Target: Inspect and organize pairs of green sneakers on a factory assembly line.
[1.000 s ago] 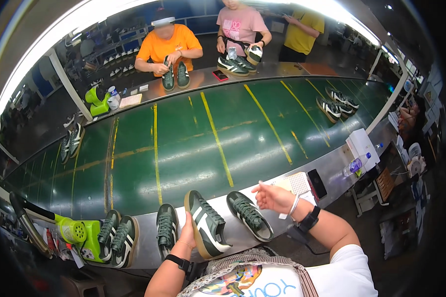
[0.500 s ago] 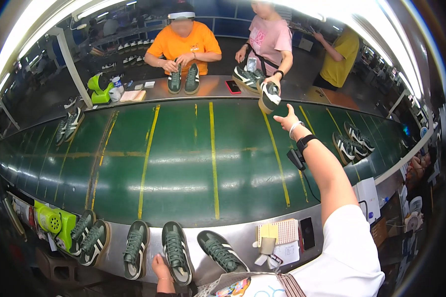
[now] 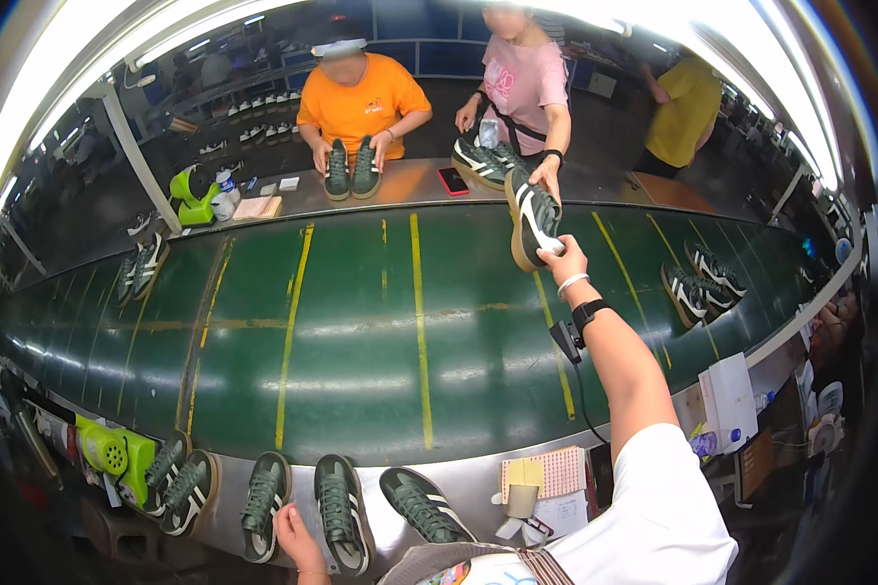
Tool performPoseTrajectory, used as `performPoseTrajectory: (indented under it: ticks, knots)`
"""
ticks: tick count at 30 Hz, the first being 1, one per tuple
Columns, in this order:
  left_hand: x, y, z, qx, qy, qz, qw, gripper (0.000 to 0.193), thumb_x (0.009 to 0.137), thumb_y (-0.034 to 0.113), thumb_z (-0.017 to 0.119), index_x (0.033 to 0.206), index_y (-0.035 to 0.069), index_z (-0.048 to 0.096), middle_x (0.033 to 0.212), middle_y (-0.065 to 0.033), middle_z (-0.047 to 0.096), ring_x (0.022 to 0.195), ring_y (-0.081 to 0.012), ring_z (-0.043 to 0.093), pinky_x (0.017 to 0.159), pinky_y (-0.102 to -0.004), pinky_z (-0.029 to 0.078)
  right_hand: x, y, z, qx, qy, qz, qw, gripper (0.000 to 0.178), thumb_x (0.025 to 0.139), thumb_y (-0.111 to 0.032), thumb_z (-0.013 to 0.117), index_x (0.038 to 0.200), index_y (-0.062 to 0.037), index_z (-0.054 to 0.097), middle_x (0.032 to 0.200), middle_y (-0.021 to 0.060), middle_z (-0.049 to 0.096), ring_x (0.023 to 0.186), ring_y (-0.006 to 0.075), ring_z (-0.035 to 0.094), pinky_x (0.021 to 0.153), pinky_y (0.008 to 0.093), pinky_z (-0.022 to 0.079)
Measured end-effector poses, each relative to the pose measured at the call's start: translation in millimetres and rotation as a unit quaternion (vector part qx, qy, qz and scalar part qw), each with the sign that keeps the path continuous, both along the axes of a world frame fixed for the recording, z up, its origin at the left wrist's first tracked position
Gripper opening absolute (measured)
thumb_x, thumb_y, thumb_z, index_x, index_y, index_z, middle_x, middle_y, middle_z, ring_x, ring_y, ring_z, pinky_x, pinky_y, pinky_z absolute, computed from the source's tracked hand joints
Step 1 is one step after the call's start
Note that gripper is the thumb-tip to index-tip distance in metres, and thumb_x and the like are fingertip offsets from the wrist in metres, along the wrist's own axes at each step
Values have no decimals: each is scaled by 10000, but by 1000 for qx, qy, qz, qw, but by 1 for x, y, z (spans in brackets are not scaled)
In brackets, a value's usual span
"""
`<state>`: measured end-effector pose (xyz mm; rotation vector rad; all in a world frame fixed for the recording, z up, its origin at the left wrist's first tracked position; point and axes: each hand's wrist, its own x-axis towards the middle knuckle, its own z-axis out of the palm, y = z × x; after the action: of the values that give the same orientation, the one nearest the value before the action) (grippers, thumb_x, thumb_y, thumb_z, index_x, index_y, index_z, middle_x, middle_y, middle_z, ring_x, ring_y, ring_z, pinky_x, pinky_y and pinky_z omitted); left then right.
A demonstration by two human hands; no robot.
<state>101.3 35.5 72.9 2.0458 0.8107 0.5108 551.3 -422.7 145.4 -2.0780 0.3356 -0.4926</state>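
My right arm stretches across the conveyor, and my right hand (image 3: 564, 261) is closed on the heel of a dark green sneaker (image 3: 531, 219) with white stripes and a gum sole. A co-worker in a pink shirt still has a hand (image 3: 546, 178) on that shoe's other end, so both of us hold it. My left hand (image 3: 300, 543) is by the near ledge with its fingers loosely extended and no object in it. It lies between two matching sneakers, the left one (image 3: 263, 502) right beside its fingertips and the right one (image 3: 339, 507) a little apart.
Another green sneaker (image 3: 424, 504) and a pair (image 3: 187, 492) sit on the metal ledge, near a lime-green device (image 3: 114, 450) and papers (image 3: 546, 475). Pairs ride the green belt (image 3: 361, 361) at both sides. Opposite, a co-worker in orange (image 3: 366, 102) holds two sneakers (image 3: 351, 173).
My right hand has closed on the sneaker held out by the co-worker, which has tilted upright. My left hand has shifted left toward a sneaker. The orange-shirted co-worker's hands moved to the shoes' sides.
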Motion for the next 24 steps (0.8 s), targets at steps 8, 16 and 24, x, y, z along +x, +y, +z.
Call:
performPoseTrajectory:
  ticks: [8,16,24]
  knots:
    - [123,-103,105,-353,-118,-338,864,543,856,280,565,1296,29,370,1244,-134,458,1111,-222,471,952,-341,358,-223,105,75,229,-54,235,943,438,719,-20,707,1086,35,475,933,107,620,843,109,590,737,233,487]
    - [110,-118,170,-664,-245,-329,625,651,873,584,281,1336,126,271,1289,-90,417,1154,-230,451,964,-395,397,-358,198,123,-114,-263,316,905,392,570,-139,800,894,-81,587,1009,106,539,733,216,626,596,278,517]
    - [68,-97,176,-685,-225,-324,613,633,885,569,252,1331,121,286,1295,-113,413,1161,-243,445,970,-407,391,-393,199,127,-144,-306,387,858,391,546,-141,809,881,-109,610,956,90,550,677,206,591,542,266,499]
